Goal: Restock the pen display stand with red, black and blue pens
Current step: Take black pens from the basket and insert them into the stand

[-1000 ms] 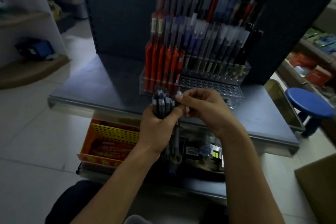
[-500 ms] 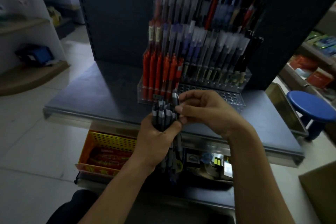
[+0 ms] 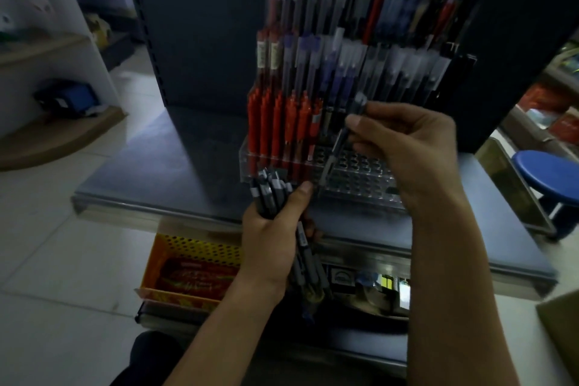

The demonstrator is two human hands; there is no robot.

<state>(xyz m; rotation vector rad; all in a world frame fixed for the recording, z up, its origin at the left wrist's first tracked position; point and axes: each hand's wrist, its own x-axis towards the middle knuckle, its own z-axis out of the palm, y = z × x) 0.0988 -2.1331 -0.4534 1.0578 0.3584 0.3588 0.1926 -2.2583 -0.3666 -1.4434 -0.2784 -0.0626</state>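
A clear tiered pen display stand (image 3: pixel 360 178) stands on a dark shelf; its front row of holes is filled with red pens (image 3: pixel 279 122) at the left and bare at the right. My left hand (image 3: pixel 275 229) grips a bundle of dark pens (image 3: pixel 272 194) just in front of the stand. My right hand (image 3: pixel 404 147) pinches a single dark pen (image 3: pixel 341 141), held tilted, its tip down over the front-row holes just right of the red pens. Higher tiers hold clear, blue, red and black pens.
The dark shelf (image 3: pixel 156 172) ends in a metal front edge. Below it sits an orange perforated basket (image 3: pixel 188 263) with red packets. A blue stool (image 3: pixel 548 175) stands at the right, a cardboard box (image 3: pixel 564 332) at the lower right, white shelving at the left.
My right hand has drawn one dark pen out of the bundle and carried it up and right to the stand's front row. The left hand keeps the bundle, slightly lower.
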